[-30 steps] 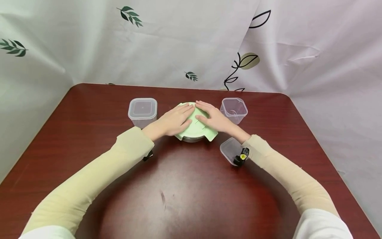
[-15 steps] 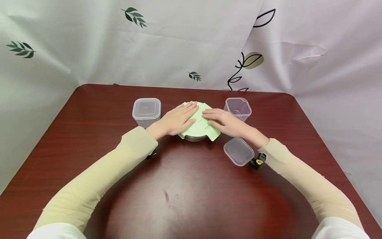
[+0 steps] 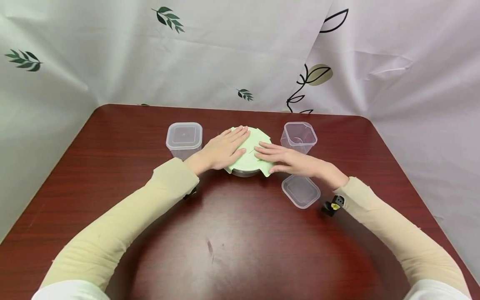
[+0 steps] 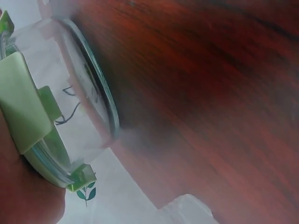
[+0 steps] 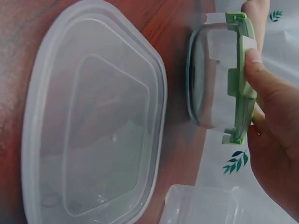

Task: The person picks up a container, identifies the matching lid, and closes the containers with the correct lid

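Observation:
A round clear glass food container (image 4: 81, 93) stands upright on the table, with a light green lid (image 3: 252, 146) on top. Green side flaps (image 4: 23, 105) stick out around the lid's edge. My left hand (image 3: 223, 151) lies flat on the lid's left part, its fingers straight. My right hand (image 3: 294, 160) touches the lid's right part with extended fingers. In the right wrist view the right thumb (image 5: 257, 70) presses on a flap at the rim. Part of the lid is hidden under both hands.
A lidded clear plastic box (image 3: 184, 137) stands left of the glass container, and an open clear box (image 3: 298, 136) stands behind the right hand. A loose clear lid (image 3: 301, 192) lies on the dark red table (image 3: 240, 241). Patterned white cloth (image 3: 210, 54) hangs behind.
My right hand has slid from the lid's top toward its right front edge, and the right forearm has swung right. The left hand stays on the lid. The view has shifted slightly.

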`<state>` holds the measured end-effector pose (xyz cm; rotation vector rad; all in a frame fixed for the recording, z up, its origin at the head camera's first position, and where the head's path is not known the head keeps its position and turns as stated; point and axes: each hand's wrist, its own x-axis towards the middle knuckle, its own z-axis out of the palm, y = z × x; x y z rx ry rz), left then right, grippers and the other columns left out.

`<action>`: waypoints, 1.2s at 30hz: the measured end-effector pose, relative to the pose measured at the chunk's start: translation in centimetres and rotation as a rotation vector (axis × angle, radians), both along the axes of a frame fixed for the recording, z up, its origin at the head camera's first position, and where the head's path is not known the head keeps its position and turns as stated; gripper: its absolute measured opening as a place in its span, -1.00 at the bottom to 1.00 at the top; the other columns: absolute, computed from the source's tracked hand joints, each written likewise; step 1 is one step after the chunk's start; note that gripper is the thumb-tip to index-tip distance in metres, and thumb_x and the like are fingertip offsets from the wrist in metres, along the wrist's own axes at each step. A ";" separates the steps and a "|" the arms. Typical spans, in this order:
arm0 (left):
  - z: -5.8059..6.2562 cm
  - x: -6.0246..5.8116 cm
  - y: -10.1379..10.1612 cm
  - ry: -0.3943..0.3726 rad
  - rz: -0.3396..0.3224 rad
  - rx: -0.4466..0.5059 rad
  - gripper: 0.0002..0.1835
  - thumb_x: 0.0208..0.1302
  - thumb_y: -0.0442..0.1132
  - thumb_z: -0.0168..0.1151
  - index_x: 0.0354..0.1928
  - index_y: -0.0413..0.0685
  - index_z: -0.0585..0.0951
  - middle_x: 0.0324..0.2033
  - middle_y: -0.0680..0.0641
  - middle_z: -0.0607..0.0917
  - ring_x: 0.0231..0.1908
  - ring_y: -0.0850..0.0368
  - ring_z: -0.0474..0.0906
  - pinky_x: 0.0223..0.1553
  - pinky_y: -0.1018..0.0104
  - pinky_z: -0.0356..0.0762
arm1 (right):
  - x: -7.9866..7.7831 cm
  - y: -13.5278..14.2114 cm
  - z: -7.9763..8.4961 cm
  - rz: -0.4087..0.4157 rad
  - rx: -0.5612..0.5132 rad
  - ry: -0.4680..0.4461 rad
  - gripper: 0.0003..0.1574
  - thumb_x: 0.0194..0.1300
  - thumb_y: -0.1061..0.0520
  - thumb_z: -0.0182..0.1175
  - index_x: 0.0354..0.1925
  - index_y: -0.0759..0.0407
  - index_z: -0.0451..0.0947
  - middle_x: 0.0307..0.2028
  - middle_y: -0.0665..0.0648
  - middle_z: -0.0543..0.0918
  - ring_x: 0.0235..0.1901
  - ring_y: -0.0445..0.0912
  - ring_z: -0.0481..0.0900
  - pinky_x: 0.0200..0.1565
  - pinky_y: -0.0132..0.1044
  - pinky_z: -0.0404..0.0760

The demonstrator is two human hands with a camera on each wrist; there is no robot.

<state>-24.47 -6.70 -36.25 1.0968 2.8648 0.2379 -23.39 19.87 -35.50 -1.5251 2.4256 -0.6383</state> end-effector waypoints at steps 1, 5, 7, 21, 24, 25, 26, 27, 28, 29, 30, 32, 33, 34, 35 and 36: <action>0.0 0.0 0.1 -0.001 0.000 -0.001 -0.34 0.50 0.04 -0.32 0.52 -0.08 -0.06 0.52 -0.03 -0.07 0.52 0.10 -0.20 0.51 0.18 -0.24 | -0.1 0.1 0.0 0.013 0.002 0.002 -0.21 0.28 0.05 0.22 0.40 0.20 0.24 0.43 0.20 0.23 0.50 0.10 -0.03 0.49 -0.15 -0.06; 0.0 0.1 0.2 0.000 0.001 0.001 -0.35 0.50 0.03 -0.33 0.51 -0.08 -0.05 0.52 -0.03 -0.07 0.52 0.10 -0.21 0.51 0.19 -0.25 | -0.3 0.2 0.2 0.041 -0.005 0.016 -0.21 0.23 0.05 0.26 0.37 0.19 0.29 0.41 0.18 0.28 0.48 0.12 0.00 0.48 -0.18 -0.03; -0.1 0.1 0.2 -0.001 0.004 0.008 -0.35 0.50 0.03 -0.33 0.51 -0.08 -0.04 0.52 -0.04 -0.07 0.52 0.10 -0.20 0.51 0.18 -0.25 | -0.3 0.1 0.0 0.048 -0.023 0.044 -0.21 0.19 0.07 0.29 0.35 0.20 0.32 0.38 0.19 0.32 0.46 0.14 0.06 0.47 -0.17 0.02; -0.6 0.4 0.3 0.012 0.008 0.022 -0.35 0.50 0.01 -0.33 0.51 -0.10 -0.04 0.52 -0.04 -0.07 0.52 0.10 -0.21 0.51 0.18 -0.27 | 0.9 -0.5 -1.1 0.028 -0.109 0.484 -0.24 -0.01 0.07 0.43 0.19 0.21 0.52 0.18 0.14 0.58 0.23 0.07 0.48 0.12 -0.15 0.55; -0.7 0.5 0.2 0.016 0.011 0.022 -0.36 0.50 0.01 -0.32 0.51 -0.10 -0.04 0.52 -0.03 -0.06 0.52 0.10 -0.20 0.51 0.18 -0.27 | 1.1 -0.6 -1.2 0.027 -0.084 0.562 -0.23 -0.02 0.05 0.44 0.20 0.16 0.52 0.18 0.10 0.59 0.22 0.02 0.51 0.08 -0.19 0.58; -0.7 0.5 0.2 0.016 0.011 0.024 -0.36 0.50 0.01 -0.32 0.51 -0.10 -0.04 0.52 -0.03 -0.06 0.52 0.10 -0.20 0.51 0.18 -0.27 | 1.1 -0.6 -1.2 0.032 -0.080 0.584 -0.24 -0.01 0.04 0.43 0.20 0.16 0.53 0.17 0.10 0.59 0.21 0.02 0.51 0.07 -0.20 0.58; -0.7 0.6 0.2 0.018 0.012 0.024 -0.36 0.51 0.01 -0.32 0.51 -0.11 -0.04 0.52 -0.04 -0.06 0.52 0.10 -0.20 0.51 0.17 -0.27 | 1.2 -0.6 -1.2 0.038 -0.077 0.604 -0.24 -0.01 0.03 0.43 0.19 0.15 0.53 0.17 0.09 0.60 0.21 0.02 0.52 0.06 -0.20 0.58; -0.7 0.6 0.2 0.021 0.013 0.024 -0.36 0.51 0.01 -0.32 0.51 -0.11 -0.03 0.52 -0.04 -0.06 0.52 0.10 -0.20 0.51 0.17 -0.27 | 1.2 -0.7 -1.2 0.038 -0.077 0.608 -0.25 -0.01 0.03 0.42 0.19 0.15 0.53 0.17 0.09 0.60 0.20 0.01 0.52 0.06 -0.21 0.59; -0.7 0.6 0.2 0.022 0.014 0.023 -0.36 0.51 0.01 -0.31 0.51 -0.11 -0.03 0.52 -0.04 -0.05 0.52 0.09 -0.20 0.51 0.17 -0.27 | 1.2 -0.7 -1.2 0.042 -0.076 0.617 -0.25 0.00 0.02 0.42 0.19 0.16 0.53 0.16 0.09 0.60 0.20 0.01 0.53 0.06 -0.21 0.59; -0.7 0.6 0.1 0.024 0.015 0.023 -0.36 0.51 0.01 -0.31 0.51 -0.11 -0.03 0.52 -0.04 -0.05 0.52 0.09 -0.20 0.51 0.17 -0.26 | 1.2 -0.8 -1.2 0.045 -0.075 0.626 -0.26 0.01 0.02 0.41 0.19 0.16 0.53 0.16 0.09 0.60 0.20 0.01 0.53 0.05 -0.21 0.59; -0.7 0.6 0.1 0.028 0.015 0.022 -0.36 0.50 0.01 -0.31 0.51 -0.11 -0.03 0.52 -0.04 -0.05 0.52 0.09 -0.19 0.51 0.16 -0.26 | 1.1 -0.8 -1.2 0.048 -0.074 0.633 -0.26 0.02 0.01 0.40 0.19 0.16 0.53 0.16 0.09 0.60 0.19 0.01 0.53 0.05 -0.21 0.59; -0.7 0.6 0.1 0.037 0.016 0.019 -0.36 0.50 0.01 -0.31 0.51 -0.11 -0.02 0.52 -0.04 -0.05 0.52 0.09 -0.19 0.51 0.16 -0.25 | 1.1 -0.8 -1.3 0.051 -0.075 0.643 -0.28 0.05 0.01 0.38 0.20 0.17 0.52 0.16 0.10 0.60 0.20 0.01 0.53 0.06 -0.20 0.59; -0.7 0.5 0.2 0.039 0.017 0.019 -0.36 0.50 0.01 -0.31 0.51 -0.11 -0.02 0.52 -0.04 -0.05 0.52 0.09 -0.19 0.51 0.16 -0.25 | 1.1 -0.7 -1.4 0.050 -0.075 0.648 -0.29 0.07 0.01 0.37 0.20 0.17 0.52 0.16 0.10 0.60 0.20 0.01 0.53 0.06 -0.20 0.59; -0.7 0.5 0.2 0.040 0.016 0.018 -0.36 0.50 0.01 -0.32 0.51 -0.10 -0.02 0.52 -0.03 -0.05 0.52 0.09 -0.19 0.51 0.16 -0.25 | 1.0 -0.7 -1.5 0.050 -0.078 0.651 -0.30 0.07 0.01 0.36 0.20 0.17 0.52 0.16 0.10 0.60 0.20 0.01 0.53 0.06 -0.19 0.59; -0.7 0.5 0.2 0.042 0.015 0.018 -0.36 0.50 0.01 -0.32 0.51 -0.11 -0.02 0.52 -0.04 -0.05 0.52 0.09 -0.19 0.51 0.16 -0.25 | 1.0 -0.7 -1.5 0.050 -0.085 0.655 -0.30 0.08 0.02 0.36 0.20 0.17 0.52 0.16 0.10 0.60 0.20 0.02 0.53 0.05 -0.19 0.59; -0.7 0.4 0.2 0.042 0.014 0.019 -0.36 0.50 0.01 -0.32 0.51 -0.11 -0.02 0.52 -0.04 -0.05 0.52 0.09 -0.19 0.51 0.16 -0.25 | 1.0 -0.6 -1.5 0.051 -0.092 0.657 -0.31 0.08 0.02 0.37 0.19 0.17 0.53 0.15 0.11 0.61 0.19 0.02 0.53 0.05 -0.18 0.59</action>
